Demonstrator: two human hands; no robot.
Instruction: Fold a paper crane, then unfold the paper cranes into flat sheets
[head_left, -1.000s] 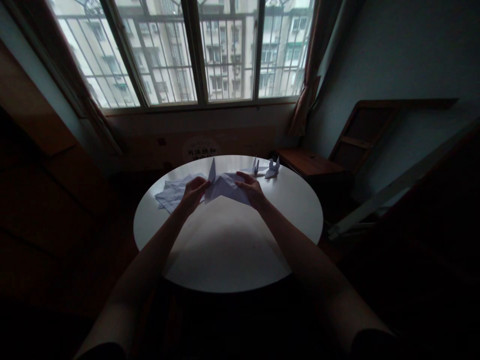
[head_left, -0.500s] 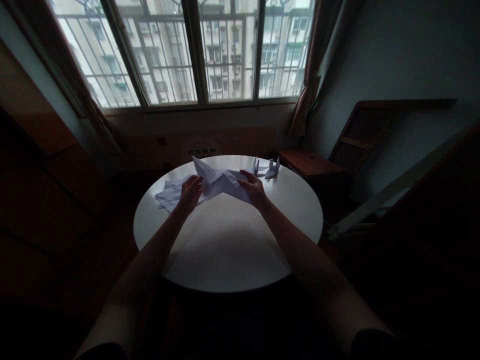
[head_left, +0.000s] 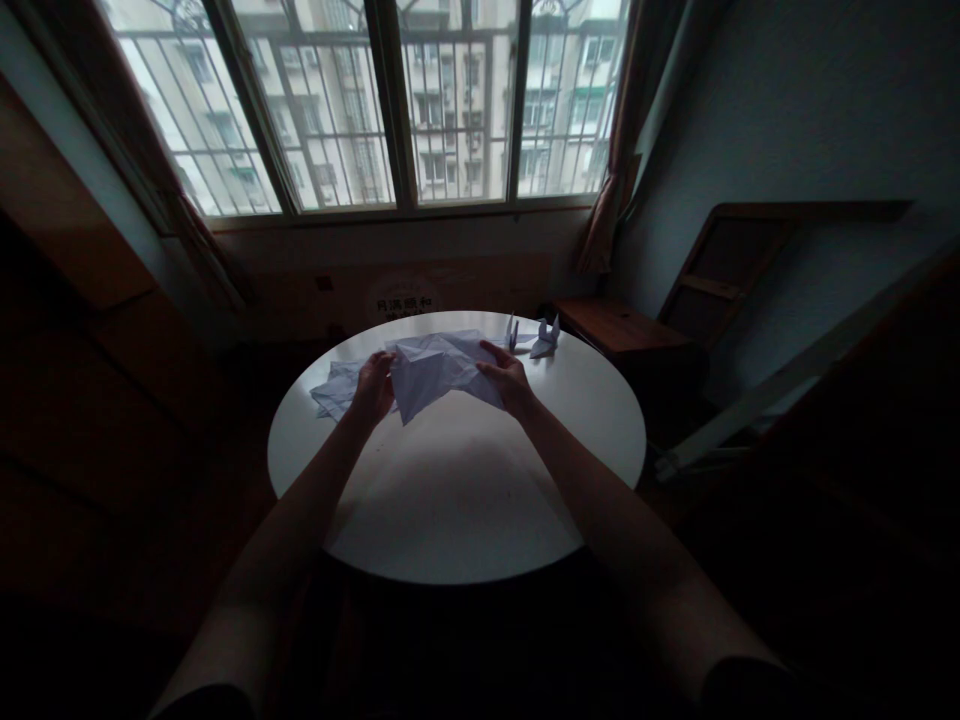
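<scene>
A creased sheet of white paper (head_left: pixel 442 368) is stretched between my two hands above the round white table. My left hand (head_left: pixel 373 385) pinches its left edge, and my right hand (head_left: pixel 505 374) grips its right edge between thumb and fingers. Folds run across the sheet, and its near left corner points down. Beneath and beside my left hand lie more creased white papers (head_left: pixel 334 388), partly hidden. Two folded paper cranes (head_left: pixel 546 338) stand beyond my right hand, near the far edge.
The round white table (head_left: pixel 457 500) fills the middle. A low wooden stool or bench (head_left: pixel 619 325) stands behind it at the right, and a large printed cardboard box (head_left: pixel 480 285) lies under the barred window (head_left: pixel 450 100). Wooden furniture (head_left: pixel 67 200) is at the left.
The paper has opened out wider and flatter, its raised left point gone and a corner now hanging down. My left hand has shifted slightly left; my right hand has hardly moved.
</scene>
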